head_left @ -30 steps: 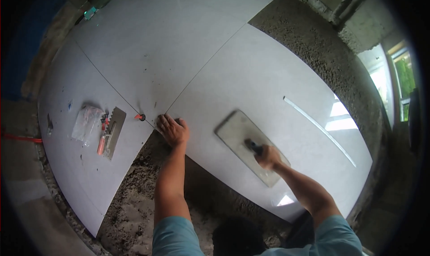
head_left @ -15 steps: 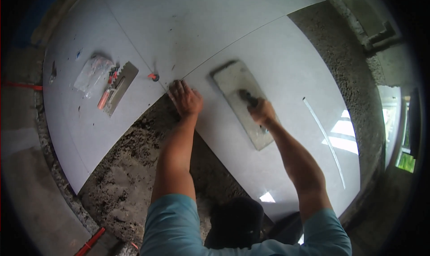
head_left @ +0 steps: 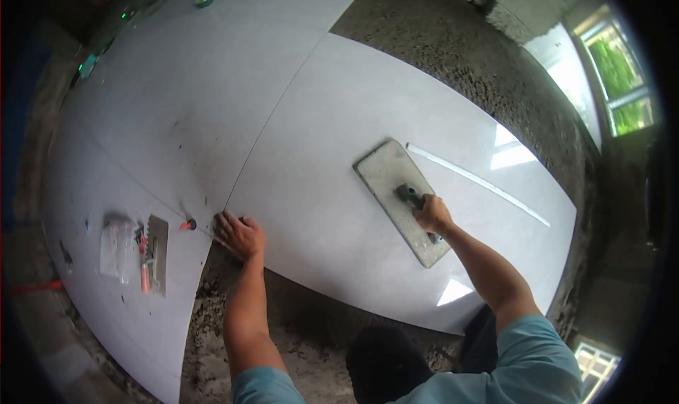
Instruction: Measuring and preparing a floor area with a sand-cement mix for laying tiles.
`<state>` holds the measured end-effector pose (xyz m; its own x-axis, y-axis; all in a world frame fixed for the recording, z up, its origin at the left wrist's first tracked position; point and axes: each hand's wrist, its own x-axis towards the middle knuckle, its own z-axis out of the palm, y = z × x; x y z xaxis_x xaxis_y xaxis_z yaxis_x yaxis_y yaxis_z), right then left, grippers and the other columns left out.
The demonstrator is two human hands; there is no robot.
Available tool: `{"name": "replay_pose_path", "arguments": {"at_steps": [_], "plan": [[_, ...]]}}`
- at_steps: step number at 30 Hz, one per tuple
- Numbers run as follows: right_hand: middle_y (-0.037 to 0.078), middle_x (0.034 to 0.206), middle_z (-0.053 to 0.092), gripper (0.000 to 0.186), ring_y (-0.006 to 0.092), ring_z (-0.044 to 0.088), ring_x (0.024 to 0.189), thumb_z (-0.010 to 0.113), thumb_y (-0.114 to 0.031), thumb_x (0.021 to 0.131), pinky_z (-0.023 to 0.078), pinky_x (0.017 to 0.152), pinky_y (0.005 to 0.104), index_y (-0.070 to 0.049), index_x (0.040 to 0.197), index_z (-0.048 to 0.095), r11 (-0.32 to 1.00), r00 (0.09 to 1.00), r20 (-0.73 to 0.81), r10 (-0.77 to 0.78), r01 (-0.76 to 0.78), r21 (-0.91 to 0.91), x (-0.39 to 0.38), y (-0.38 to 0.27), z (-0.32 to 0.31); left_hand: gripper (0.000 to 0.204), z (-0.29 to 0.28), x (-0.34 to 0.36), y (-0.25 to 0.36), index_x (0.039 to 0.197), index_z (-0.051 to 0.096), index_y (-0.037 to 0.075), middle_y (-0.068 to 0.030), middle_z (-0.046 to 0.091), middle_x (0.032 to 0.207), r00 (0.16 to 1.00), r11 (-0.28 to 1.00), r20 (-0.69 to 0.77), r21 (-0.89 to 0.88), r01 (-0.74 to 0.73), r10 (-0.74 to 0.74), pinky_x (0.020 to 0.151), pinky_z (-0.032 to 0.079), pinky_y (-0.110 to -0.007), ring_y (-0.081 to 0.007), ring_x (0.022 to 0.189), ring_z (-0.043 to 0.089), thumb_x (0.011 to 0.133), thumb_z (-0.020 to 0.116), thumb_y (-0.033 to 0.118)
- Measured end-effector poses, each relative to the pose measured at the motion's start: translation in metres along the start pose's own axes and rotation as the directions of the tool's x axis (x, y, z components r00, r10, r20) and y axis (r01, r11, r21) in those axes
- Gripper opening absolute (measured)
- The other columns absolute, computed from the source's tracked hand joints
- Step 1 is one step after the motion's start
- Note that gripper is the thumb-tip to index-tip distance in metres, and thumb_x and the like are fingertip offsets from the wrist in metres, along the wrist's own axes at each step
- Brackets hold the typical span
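Observation:
My right hand (head_left: 433,214) is wrapped round the dark handle of a large rectangular float (head_left: 392,170), whose pale plate lies over the big light-grey tile (head_left: 311,135). My left hand (head_left: 242,235) rests flat, fingers stretched out, at that tile's near-left corner, where its joint meets the neighbouring tile (head_left: 120,185). Beside its fingertips sits a small red-and-black tile leveling piece (head_left: 188,225). Farther left on the neighbouring tile lie a notched trowel (head_left: 158,255) with a red handle and a clear plastic bag (head_left: 117,247).
A thin whitish strip (head_left: 481,183) lies on the tile right of the float. Rough mortar (head_left: 424,47) borders the far edge, and more mortar (head_left: 297,312) shows near my knees. A green-based white post (head_left: 204,1) stands at the far left. A window (head_left: 617,71) is at upper right.
The view has turned, so the tiles appear rotated and more of the far side shows. My left hand stays at the tile corner; my right hand still holds the float over the same tile.

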<state>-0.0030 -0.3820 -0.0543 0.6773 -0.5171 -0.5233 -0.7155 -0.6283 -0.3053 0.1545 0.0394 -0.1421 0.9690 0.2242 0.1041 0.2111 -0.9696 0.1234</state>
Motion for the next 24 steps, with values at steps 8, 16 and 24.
{"name": "replay_pose_path", "arguments": {"at_steps": [8,16,24], "plan": [[0.022,0.083,0.068,0.03,0.0342,0.068,0.082,0.067,-0.026,0.081,0.052,0.074,0.0431,0.003,0.088,0.067,0.995,0.996,-0.072,0.056,-0.049,0.092,0.0,0.073,0.011,0.08,0.043,0.037,0.115,0.151,0.026,0.007,-0.0201,0.019,0.158,0.969,0.964,0.059,0.104,-0.245,0.24,0.117,0.009,-0.059,-0.0406,0.147,0.012,0.091,0.048,0.055],[0.028,0.071,0.061,0.051,0.0406,0.065,0.072,0.062,-0.044,0.088,0.049,0.066,0.046,0.007,0.084,0.065,0.947,0.977,-0.213,-0.007,0.075,0.312,0.072,0.081,-0.054,0.083,0.011,0.06,0.266,0.152,0.024,0.009,-0.0195,0.018,0.159,0.961,0.972,0.173,0.056,-0.228,0.215,0.117,0.009,-0.058,-0.0381,0.148,0.011,0.091,0.045,0.06],[0.017,0.068,0.063,0.035,0.0246,0.065,0.061,0.047,-0.027,0.097,0.051,0.058,0.0343,0.007,0.099,0.055,0.623,0.643,-0.697,-0.318,0.696,0.357,0.054,0.032,-0.096,0.078,0.025,0.074,0.248,0.149,0.029,0.007,-0.0192,0.021,0.157,0.973,0.965,0.062,0.131,-0.227,0.221,0.116,0.013,-0.059,-0.0389,0.147,0.015,0.091,0.048,0.055]]}}
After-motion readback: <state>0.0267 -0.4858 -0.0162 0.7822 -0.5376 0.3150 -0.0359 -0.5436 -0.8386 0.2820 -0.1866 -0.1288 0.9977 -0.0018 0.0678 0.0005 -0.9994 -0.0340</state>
